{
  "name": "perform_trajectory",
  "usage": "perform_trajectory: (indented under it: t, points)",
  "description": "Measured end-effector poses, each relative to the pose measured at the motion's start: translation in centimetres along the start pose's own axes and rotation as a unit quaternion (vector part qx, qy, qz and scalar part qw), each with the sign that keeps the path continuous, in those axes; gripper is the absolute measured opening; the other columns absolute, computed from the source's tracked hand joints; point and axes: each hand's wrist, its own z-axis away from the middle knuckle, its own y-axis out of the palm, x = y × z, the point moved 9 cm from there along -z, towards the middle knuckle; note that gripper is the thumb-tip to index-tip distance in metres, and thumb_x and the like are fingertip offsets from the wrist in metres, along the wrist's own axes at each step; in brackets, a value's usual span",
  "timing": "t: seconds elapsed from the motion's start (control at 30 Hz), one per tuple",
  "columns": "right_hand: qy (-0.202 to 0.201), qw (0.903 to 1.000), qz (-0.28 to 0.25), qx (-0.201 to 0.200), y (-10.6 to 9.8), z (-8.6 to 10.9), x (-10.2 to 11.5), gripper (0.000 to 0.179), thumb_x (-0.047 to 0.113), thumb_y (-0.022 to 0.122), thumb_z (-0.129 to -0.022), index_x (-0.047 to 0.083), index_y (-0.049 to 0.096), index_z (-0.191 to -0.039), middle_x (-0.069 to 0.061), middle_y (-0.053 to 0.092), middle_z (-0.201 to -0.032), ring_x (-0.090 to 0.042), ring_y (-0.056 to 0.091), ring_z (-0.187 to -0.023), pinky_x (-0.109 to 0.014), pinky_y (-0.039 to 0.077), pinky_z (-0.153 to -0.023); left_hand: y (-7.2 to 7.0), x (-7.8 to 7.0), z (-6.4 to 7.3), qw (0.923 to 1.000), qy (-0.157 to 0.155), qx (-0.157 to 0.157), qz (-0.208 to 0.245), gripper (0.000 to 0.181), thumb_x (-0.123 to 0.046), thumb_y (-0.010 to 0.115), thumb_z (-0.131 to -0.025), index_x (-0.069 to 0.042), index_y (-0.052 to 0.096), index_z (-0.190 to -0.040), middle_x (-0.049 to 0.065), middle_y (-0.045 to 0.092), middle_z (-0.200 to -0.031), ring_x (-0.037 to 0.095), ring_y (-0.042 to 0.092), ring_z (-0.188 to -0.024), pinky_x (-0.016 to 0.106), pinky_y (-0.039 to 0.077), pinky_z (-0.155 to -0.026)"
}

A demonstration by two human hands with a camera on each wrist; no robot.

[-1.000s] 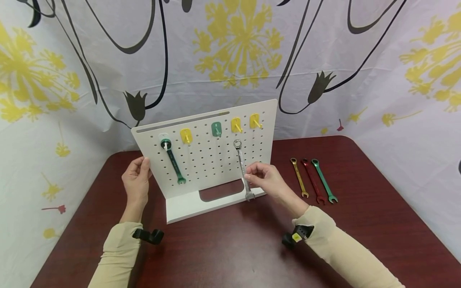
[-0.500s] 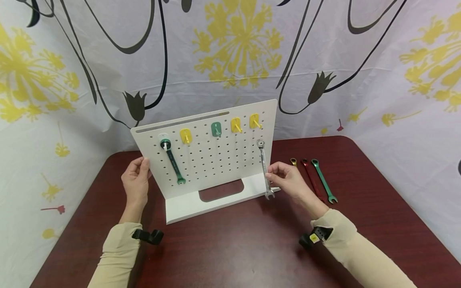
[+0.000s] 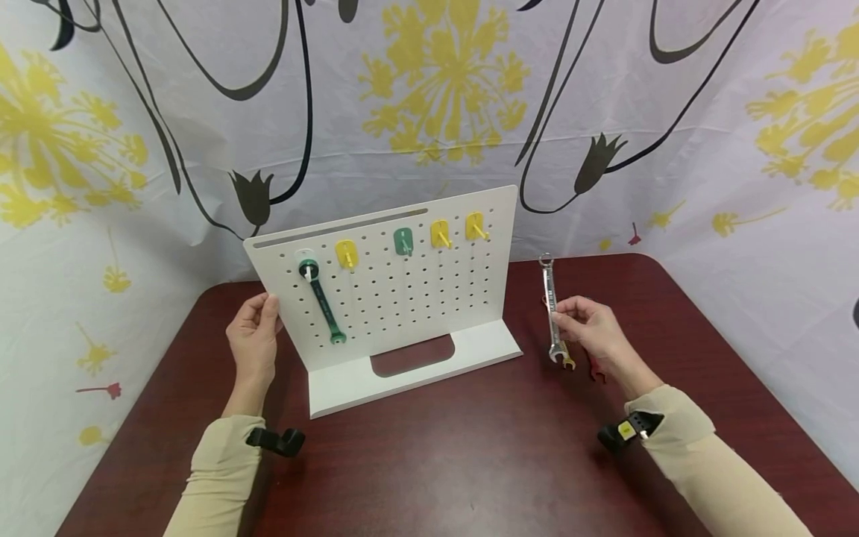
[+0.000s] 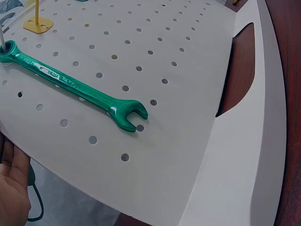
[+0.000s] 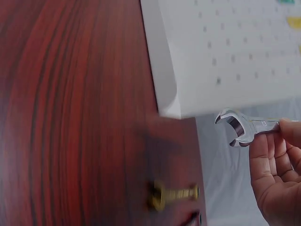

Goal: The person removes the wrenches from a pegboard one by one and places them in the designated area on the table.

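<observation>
Head view shows a chrome combination wrench [image 3: 548, 287], ring end up, pinched by the right hand [image 3: 593, 328] at the right of the white pegboard [image 3: 376, 321]. It has moved from in front of the pegboard to beyond its right edge, near the gold wrench [image 3: 568, 356] and red wrench [image 3: 596, 369] (both partly hidden), so I judge it is being carried away, not hung. The left hand [image 3: 255, 335] grips the pegboard's left edge; a green ratcheting wrench [image 3: 326, 306] hangs from the white hook [image 3: 305, 254].

The desk [image 3: 429, 462] has a glossy, reddish-brown wood-grained top. A white pegboard stand [image 3: 385, 317] rests on it by its flat base, and beyond its right end lie a gold wrench [image 3: 569, 362] and a red wrench [image 3: 596, 371], both partly hidden.
</observation>
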Motion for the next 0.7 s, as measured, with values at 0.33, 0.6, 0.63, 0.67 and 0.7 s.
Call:
perform_trajectory:
  t: [0.33,0.6,0.63,0.67,0.7]
  points:
    - [0.031,0.9985,0.041,-0.019,-4.3,0.0,-2.4,0.027,0.018,0.060,-0.093,-0.006,0.054,-0.103,0.012,0.058,-0.077,-0.003,0.059,-0.069,-0.026,0.057,-0.064,0.1,-0.1,0.1,1.0000,-0.001,0.007,0.004,0.004,-0.015,0.064,-0.089,-0.019,0.067,-0.089,-0.011,0.067,-0.082,-0.001,0.063,-0.077,0.012,0.053,-0.070]
    - [0.041,0.9963,0.069,-0.030,-7.1,-0.1,-3.9,0.027,0.015,0.058,-0.094,-0.010,0.052,-0.103,0.014,0.059,-0.074,-0.001,0.060,-0.067,-0.023,0.056,-0.062,0.0,0.0,0.0,1.0000,-0.001,0.006,0.003,0.004,-0.016,0.065,-0.089,-0.020,0.067,-0.089,-0.011,0.066,-0.080,-0.001,0.062,-0.073,0.012,0.053,-0.067]
    - [0.044,0.9960,0.071,-0.030,-7.5,-0.1,-4.2,0.027,0.015,0.058,-0.094,-0.010,0.052,-0.103,0.014,0.059,-0.074,-0.001,0.060,-0.067,-0.023,0.056,-0.062,0.1,0.0,0.0,1.0000,-0.001,0.005,0.005,0.004,-0.016,0.065,-0.089,-0.019,0.067,-0.089,-0.011,0.066,-0.080,-0.001,0.062,-0.073,0.012,0.053,-0.067]
    - [0.048,0.9957,0.073,-0.031,-7.8,-0.1,-4.5,0.027,0.015,0.058,-0.094,-0.010,0.052,-0.103,0.014,0.059,-0.074,-0.001,0.060,-0.067,-0.022,0.056,-0.062,0.1,0.0,0.0,1.0000,0.000,0.005,0.008,0.004,-0.016,0.065,-0.089,-0.019,0.067,-0.089,-0.010,0.066,-0.080,-0.001,0.062,-0.073,0.012,0.053,-0.067]
    - [0.051,0.9952,0.077,-0.031,-8.2,-0.2,-4.8,0.027,0.014,0.057,-0.094,-0.010,0.052,-0.104,0.014,0.059,-0.073,0.000,0.059,-0.067,-0.022,0.056,-0.061,0.1,0.0,0.0,0.9999,0.000,0.005,0.010,0.004,-0.016,0.065,-0.089,-0.019,0.067,-0.089,-0.010,0.066,-0.080,-0.001,0.062,-0.073,0.012,0.053,-0.067]
